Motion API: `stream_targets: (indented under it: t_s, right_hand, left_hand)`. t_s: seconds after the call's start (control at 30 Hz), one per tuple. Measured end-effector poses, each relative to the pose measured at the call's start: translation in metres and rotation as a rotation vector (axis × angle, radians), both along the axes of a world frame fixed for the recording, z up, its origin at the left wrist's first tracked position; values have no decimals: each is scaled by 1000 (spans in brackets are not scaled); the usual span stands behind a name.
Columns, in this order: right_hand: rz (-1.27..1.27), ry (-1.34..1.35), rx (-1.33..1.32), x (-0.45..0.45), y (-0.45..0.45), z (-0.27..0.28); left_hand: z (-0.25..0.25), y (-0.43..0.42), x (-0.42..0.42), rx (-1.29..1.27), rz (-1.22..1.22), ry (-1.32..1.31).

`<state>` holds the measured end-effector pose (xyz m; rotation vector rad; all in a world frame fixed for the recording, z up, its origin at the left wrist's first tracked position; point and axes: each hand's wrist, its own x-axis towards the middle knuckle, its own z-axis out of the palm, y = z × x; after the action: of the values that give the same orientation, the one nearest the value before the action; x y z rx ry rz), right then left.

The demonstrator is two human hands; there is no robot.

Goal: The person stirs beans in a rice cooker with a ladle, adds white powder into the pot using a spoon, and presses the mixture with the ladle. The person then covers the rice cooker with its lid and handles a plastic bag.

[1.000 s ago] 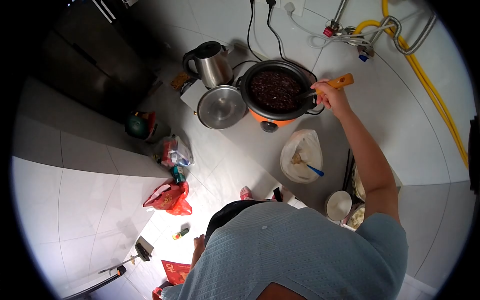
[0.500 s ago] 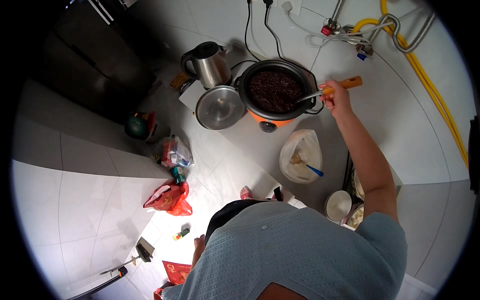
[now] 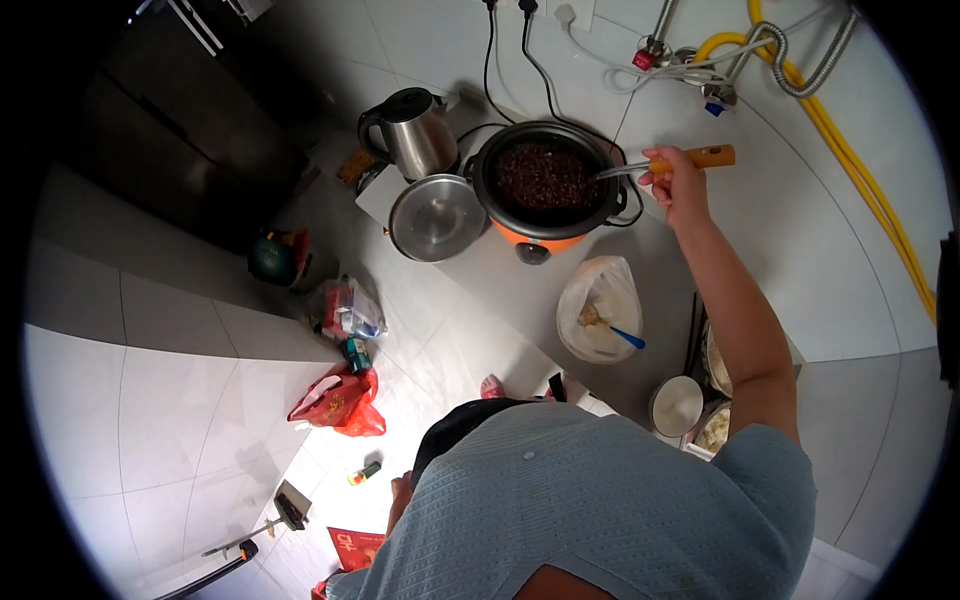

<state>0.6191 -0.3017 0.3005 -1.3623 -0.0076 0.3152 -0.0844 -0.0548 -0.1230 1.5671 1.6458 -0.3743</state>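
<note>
My right hand is closed around the orange handle of a metal utensil, whose far end dips into dark red contents at the right side of an orange cooker with a black rim. Left of the cooker lies a round metal lid or pan, with a steel kettle behind it. In front of the cooker is a bowl lined with a white bag, a blue-handled spoon inside. My left hand hangs low beside my body, mostly hidden, its fingers not readable.
A white bowl and a container of pale food sit by my right arm. Cords, a yellow hose and metal pipes run along the wall. Red bags, a small bottle and a broom are on the floor at left.
My right hand has shifted slightly right with the utensil, which now lies flatter and nearer the cooker's right rim. The view has also moved a little.
</note>
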Motion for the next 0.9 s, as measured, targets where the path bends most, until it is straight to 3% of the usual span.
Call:
stream_targets:
  t_s: [0.2, 0.4, 0.5, 0.6, 0.87, 0.9]
  right_hand:
    - [-55, -197, -38, -17, 12, 7]
    - [132, -493, -293, -46, 18, 4]
    - [233, -1227, -463, -51, 15, 3]
    - [265, -1421, -477, -55, 11, 7]
    - [426, -1533, -673, -72, 1, 2]
    - [453, -1563, -666, -75, -1, 0]
  left_hand:
    - [-7, 2, -3, 21, -30, 3]
    - [-9, 4, -1, 24, -64, 16]
    - [-15, 8, -6, 21, -113, -28]
    - [-19, 9, -6, -6, -113, -23]
    - [-11, 11, -1, -6, -40, 37]
    - [-23, 16, -14, 161, -500, 50]
